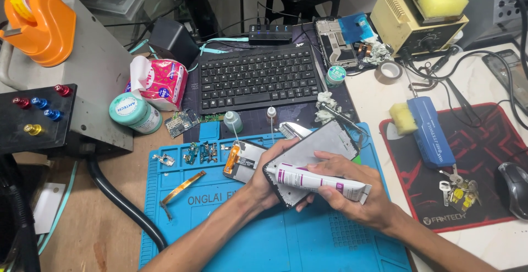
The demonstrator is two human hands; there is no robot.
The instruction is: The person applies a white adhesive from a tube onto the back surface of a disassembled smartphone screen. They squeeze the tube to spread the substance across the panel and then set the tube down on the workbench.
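Your left hand (269,181) grips the phone frame (316,154) from below, tilted up to the right — your right hand (352,195) squeezes the white glue tube (319,182) lying across it, tip pointing left.

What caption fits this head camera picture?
Left hand holds a phone screen panel while right hand squeezes a white glue tube over a blue mat.

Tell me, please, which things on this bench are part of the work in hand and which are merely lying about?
In hand:
- left hand holding the phone frame
- right hand holding the white glue tube
- blue work mat beneath them

Lying about:
- black keyboard
- soldering station
- tissue pack
- orange tape dispenser
- keys
- computer mouse
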